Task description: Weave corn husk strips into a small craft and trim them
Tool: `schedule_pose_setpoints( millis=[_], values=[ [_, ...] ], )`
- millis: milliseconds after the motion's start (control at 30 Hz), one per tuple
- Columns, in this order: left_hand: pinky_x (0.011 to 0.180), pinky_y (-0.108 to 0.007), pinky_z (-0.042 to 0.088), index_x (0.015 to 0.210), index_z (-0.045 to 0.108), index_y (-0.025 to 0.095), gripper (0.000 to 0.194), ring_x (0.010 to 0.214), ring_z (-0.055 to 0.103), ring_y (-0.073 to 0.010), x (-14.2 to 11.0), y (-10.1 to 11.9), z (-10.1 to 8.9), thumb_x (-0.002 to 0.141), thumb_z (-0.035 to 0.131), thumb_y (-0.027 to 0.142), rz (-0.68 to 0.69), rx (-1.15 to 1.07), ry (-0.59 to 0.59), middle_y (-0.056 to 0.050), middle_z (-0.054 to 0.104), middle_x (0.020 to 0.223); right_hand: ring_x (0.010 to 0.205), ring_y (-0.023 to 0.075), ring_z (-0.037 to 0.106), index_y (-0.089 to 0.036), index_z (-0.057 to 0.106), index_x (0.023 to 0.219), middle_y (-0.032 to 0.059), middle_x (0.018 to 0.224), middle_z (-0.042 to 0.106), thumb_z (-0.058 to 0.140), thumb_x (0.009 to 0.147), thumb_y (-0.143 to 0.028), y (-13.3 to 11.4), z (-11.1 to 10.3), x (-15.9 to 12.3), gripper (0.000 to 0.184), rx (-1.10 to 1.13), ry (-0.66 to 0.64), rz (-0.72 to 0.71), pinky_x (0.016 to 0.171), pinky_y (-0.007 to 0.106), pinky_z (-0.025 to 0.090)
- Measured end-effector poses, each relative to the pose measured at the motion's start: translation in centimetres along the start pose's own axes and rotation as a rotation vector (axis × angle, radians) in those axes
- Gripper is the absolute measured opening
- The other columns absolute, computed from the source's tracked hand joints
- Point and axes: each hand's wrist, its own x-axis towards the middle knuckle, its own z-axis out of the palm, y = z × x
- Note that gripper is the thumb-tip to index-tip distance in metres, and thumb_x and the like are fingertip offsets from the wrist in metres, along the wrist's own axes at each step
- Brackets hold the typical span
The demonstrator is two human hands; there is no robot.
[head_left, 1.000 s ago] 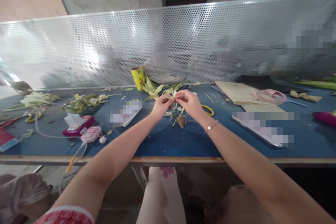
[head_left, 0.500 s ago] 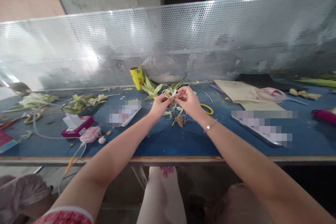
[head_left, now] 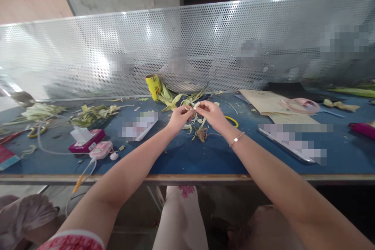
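Observation:
Over the middle of the blue table, my left hand (head_left: 180,118) pinches a pale strip of corn husk (head_left: 196,105) between thumb and fingers. My right hand (head_left: 213,115) is closed on the same strip from the other side, and the fingertips of both hands nearly meet. The fingers cover part of the strip. Below them lie shredded husk pieces (head_left: 187,127) and a brown, dry clump (head_left: 202,134). A yellow loop (head_left: 233,121), partly hidden behind my right wrist, rests on the table. Beyond my hands are green husk leaves (head_left: 168,99) beside a yellow roll (head_left: 152,87).
A perforated metal screen (head_left: 131,47) closes off the table's far side. Left are husk piles (head_left: 93,115), a magenta box (head_left: 88,142) with cables, and a pink case (head_left: 101,150). One phone (head_left: 143,127) lies left, another (head_left: 288,144) right, near brown paper (head_left: 263,103).
My right hand has dropped slightly and turned, its fingers now bent lower over the strip. The left hand has hardly moved.

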Motion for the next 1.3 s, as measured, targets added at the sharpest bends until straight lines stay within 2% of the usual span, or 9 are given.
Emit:
schedule_pose_setpoints(
  millis=[233, 433, 600, 800, 1033, 1100, 1167, 1300],
  values=[
    [0.046, -0.021, 0.032, 0.064, 0.058, 0.015, 0.026, 0.045, 0.042, -0.0049, -0.1, -0.1, -0.1, 0.066, 0.07, 0.038, -0.022, 0.028, -0.028, 0.002, 0.056, 0.054, 0.063, 0.0143, 0.054, -0.02, 0.06, 0.076, -0.0003, 0.066, 0.058, 0.064, 0.071, -0.045, -0.4, -0.1, -0.2, 0.025, -0.073, 0.007, -0.015, 0.063, 0.03, 0.046],
    [0.046, -0.021, 0.03, 0.063, 0.059, 0.014, 0.022, 0.045, 0.042, -0.0051, 0.1, -0.2, -0.2, 0.065, 0.07, 0.033, -0.085, 0.002, -0.021, 0.001, 0.056, 0.054, 0.063, 0.015, 0.054, -0.02, 0.059, 0.075, 0.001, 0.068, 0.06, 0.059, 0.075, -0.044, -0.8, -0.2, -0.3, 0.024, -0.187, -0.013, -0.057, 0.063, 0.03, 0.045],
    [0.046, -0.021, 0.032, 0.06, 0.058, 0.013, 0.022, 0.045, 0.043, -0.0049, 0.2, -0.1, 0.0, 0.064, 0.071, 0.031, -0.126, -0.041, -0.002, 0.001, 0.057, 0.055, 0.065, 0.016, 0.056, -0.02, 0.058, 0.077, 0.0016, 0.069, 0.06, 0.057, 0.077, -0.04, -1.1, -0.2, -0.3, 0.02, -0.186, -0.017, -0.055, 0.065, 0.031, 0.046],
    [0.046, -0.02, 0.033, 0.066, 0.059, 0.013, 0.023, 0.046, 0.043, -0.0041, 0.2, 0.0, -0.1, 0.062, 0.072, 0.032, -0.097, -0.066, -0.006, 0.001, 0.058, 0.058, 0.071, 0.0178, 0.058, -0.021, 0.059, 0.078, 0.003, 0.074, 0.061, 0.059, 0.075, -0.041, -0.8, -0.1, -0.3, 0.021, -0.158, 0.004, -0.071, 0.07, 0.034, 0.048],
    [0.046, -0.02, 0.032, 0.065, 0.057, 0.015, 0.025, 0.046, 0.043, -0.0043, 0.1, 0.5, -0.2, 0.061, 0.073, 0.033, -0.066, -0.067, -0.028, 0.003, 0.054, 0.054, 0.069, 0.0162, 0.055, -0.02, 0.06, 0.079, 0.0027, 0.075, 0.061, 0.059, 0.074, -0.04, -0.8, -0.1, -0.2, 0.021, -0.168, 0.051, -0.061, 0.065, 0.031, 0.045],
    [0.045, -0.02, 0.031, 0.066, 0.057, 0.015, 0.025, 0.045, 0.042, -0.0044, 0.1, 0.4, -0.3, 0.061, 0.074, 0.033, -0.065, -0.059, 0.008, 0.004, 0.052, 0.052, 0.066, 0.0153, 0.054, -0.02, 0.06, 0.079, 0.0019, 0.072, 0.061, 0.058, 0.075, -0.04, -0.8, -0.4, -0.2, 0.021, -0.189, 0.024, -0.028, 0.063, 0.03, 0.045],
    [0.045, -0.02, 0.032, 0.069, 0.057, 0.015, 0.025, 0.044, 0.042, -0.0044, 0.3, 0.2, -0.5, 0.06, 0.074, 0.032, -0.067, -0.049, 0.057, 0.004, 0.052, 0.051, 0.065, 0.0154, 0.055, -0.02, 0.059, 0.076, 0.0021, 0.071, 0.061, 0.058, 0.076, -0.04, -0.7, -0.7, -0.3, 0.02, -0.308, -0.028, 0.006, 0.064, 0.03, 0.045],
    [0.043, -0.02, 0.03, 0.07, 0.058, 0.015, 0.023, 0.041, 0.039, -0.0043, 0.7, -0.2, -0.8, 0.062, 0.072, 0.031, -0.062, -0.037, 0.1, 0.005, 0.053, 0.051, 0.064, 0.0169, 0.055, -0.02, 0.058, 0.069, 0.0044, 0.073, 0.063, 0.067, 0.069, -0.04, -0.7, -1.2, -0.9, 0.022, -0.686, -0.282, 0.134, 0.061, 0.03, 0.043]
  ],
)
